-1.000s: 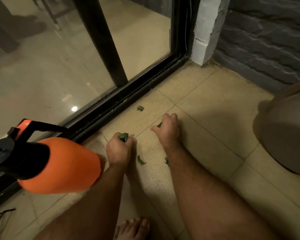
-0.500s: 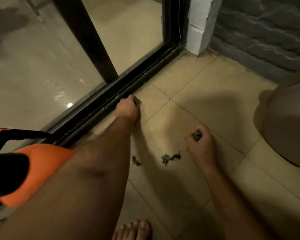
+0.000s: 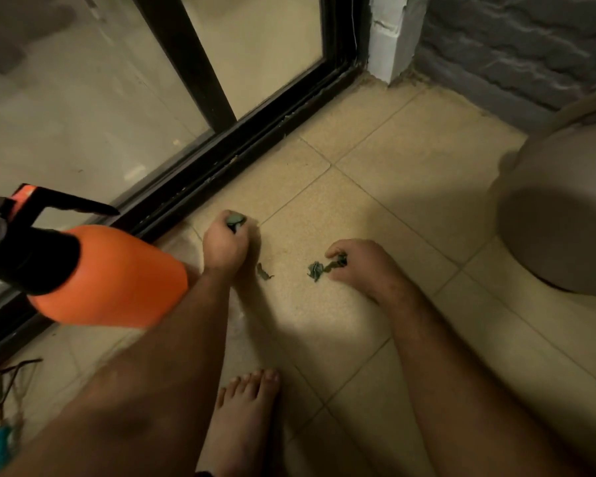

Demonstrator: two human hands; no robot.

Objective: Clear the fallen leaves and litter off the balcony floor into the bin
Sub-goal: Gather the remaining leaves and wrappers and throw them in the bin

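Four leaf bits on the tiled floor [image 3: 386, 208]: 1 clump gripped in L hand [image 3: 225, 241], fist curled knuckles-down, 1 pinched by R hand [image 3: 362, 266] fingers at 9 o'clock of it, 2 loose btwn hands – small leaf [image 3: 264, 271] and crumpled leaf [image 3: 315, 270].

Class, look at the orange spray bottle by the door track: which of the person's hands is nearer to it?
Left. The left hand grips leaves right beside the orange spray bottle. The right hand pinches a leaf farther off, across the tile.
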